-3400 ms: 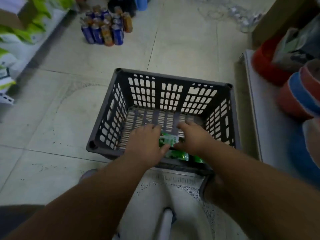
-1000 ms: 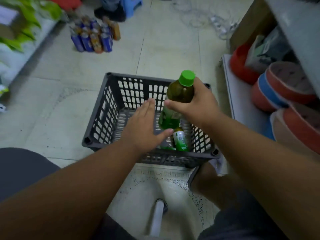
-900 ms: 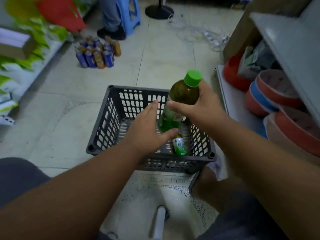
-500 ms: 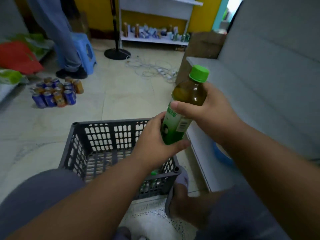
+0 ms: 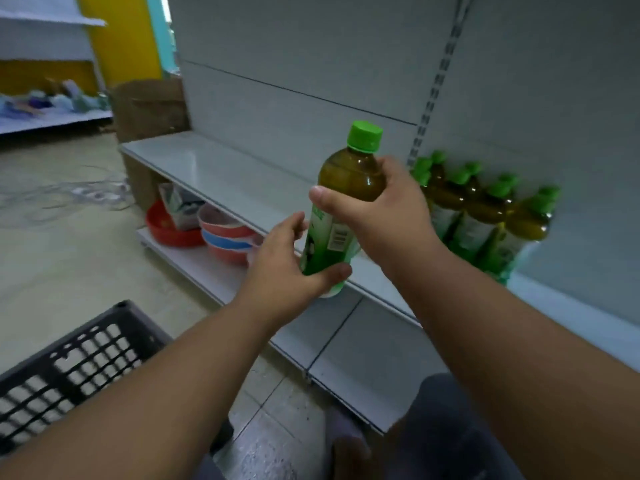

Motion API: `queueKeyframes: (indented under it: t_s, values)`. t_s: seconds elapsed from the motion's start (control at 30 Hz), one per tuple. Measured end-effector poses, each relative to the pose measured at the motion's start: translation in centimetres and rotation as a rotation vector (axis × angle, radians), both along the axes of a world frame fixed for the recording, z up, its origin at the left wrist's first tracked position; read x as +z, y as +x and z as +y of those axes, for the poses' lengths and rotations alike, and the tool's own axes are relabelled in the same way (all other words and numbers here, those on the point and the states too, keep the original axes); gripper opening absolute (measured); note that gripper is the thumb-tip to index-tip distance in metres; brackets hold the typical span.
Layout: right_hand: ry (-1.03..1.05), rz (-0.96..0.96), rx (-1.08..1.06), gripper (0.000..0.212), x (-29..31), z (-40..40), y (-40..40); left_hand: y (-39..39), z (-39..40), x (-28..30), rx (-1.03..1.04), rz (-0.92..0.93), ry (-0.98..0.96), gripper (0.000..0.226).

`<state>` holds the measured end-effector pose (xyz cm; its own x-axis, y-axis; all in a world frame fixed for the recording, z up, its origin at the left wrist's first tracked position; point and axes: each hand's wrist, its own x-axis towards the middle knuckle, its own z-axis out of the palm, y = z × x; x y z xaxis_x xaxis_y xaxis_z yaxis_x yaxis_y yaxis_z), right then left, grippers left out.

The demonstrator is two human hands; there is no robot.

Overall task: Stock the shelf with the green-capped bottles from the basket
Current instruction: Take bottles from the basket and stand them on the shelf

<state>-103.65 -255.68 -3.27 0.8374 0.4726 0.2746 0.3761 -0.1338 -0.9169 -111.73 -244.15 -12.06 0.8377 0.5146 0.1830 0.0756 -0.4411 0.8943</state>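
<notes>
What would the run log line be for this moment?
phase: carrying to shelf | right hand: grips bottle upper body | left hand: holds bottle base | shelf: stocked bottles on right | basket: lower left

Right hand [image 5: 388, 216] grips green-capped bottle [image 5: 341, 202] around upper body, thumb across front. Left hand [image 5: 287, 268] cups bottle's base, thumb under label. Bottle upright, slightly tilted, held in front of white shelf [image 5: 221, 168]. Row of matching bottles [image 5: 485, 216] stands on shelf at right, against back panel. Stacked bowls [image 5: 225, 233] on lower shelf. Dark basket [image 5: 76, 362] on floor, lower left.
</notes>
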Motion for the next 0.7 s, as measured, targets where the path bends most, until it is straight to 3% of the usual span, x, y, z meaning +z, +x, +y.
queueKeyframes:
  t_s: [0.27, 0.37, 0.47, 0.7]
  values:
    - [-0.128, -0.034, -0.366, 0.062, -3.8, -7.0, 7.8, 11.1, -5.7, -4.5, -0.186, 0.181, 0.244, 0.093]
    - [-0.209, -0.029, -0.447, 0.064, -5.5, -8.1, 10.2, 13.9, -7.7, -7.1, -0.157, 0.310, 0.474, 0.105]
    - [-0.270, -0.013, -0.489, 0.064, -7.0, -8.6, 11.9, 15.5, -9.4, -8.9, -0.158, 0.429, 0.566, 0.122]
    - [-0.239, 0.013, -0.538, 0.068, -9.5, -8.7, 13.7, 17.4, -12.3, -10.7, -0.119, 0.728, 0.755, 0.123]
